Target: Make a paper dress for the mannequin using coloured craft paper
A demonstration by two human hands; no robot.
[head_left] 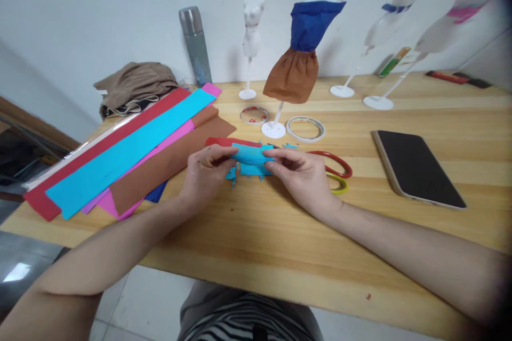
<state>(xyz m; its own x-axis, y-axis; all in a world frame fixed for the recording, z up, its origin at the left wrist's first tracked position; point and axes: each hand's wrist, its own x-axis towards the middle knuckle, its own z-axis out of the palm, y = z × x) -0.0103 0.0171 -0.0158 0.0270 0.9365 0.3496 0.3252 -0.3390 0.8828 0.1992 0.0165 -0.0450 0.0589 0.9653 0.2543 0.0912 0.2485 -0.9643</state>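
My left hand [206, 173] and my right hand [302, 173] both pinch a small folded piece of blue crepe paper [250, 155] just above the wooden table [280, 245]. Each hand's fingers are closed on one end of it. Blue paper scraps [232, 175] lie under the piece. A red strip [226, 141] lies just behind it. Scissors with red and yellow handles [336, 170] rest right behind my right hand.
Long crepe paper sheets [120, 157] in red, blue, pink and brown lie at the left. Small mannequins stand at the back, one in a blue and brown dress [300, 48]. Two tape rolls [306, 129], a phone [418, 166], a flask [196, 45] and a cloth pile [134, 85] sit around.
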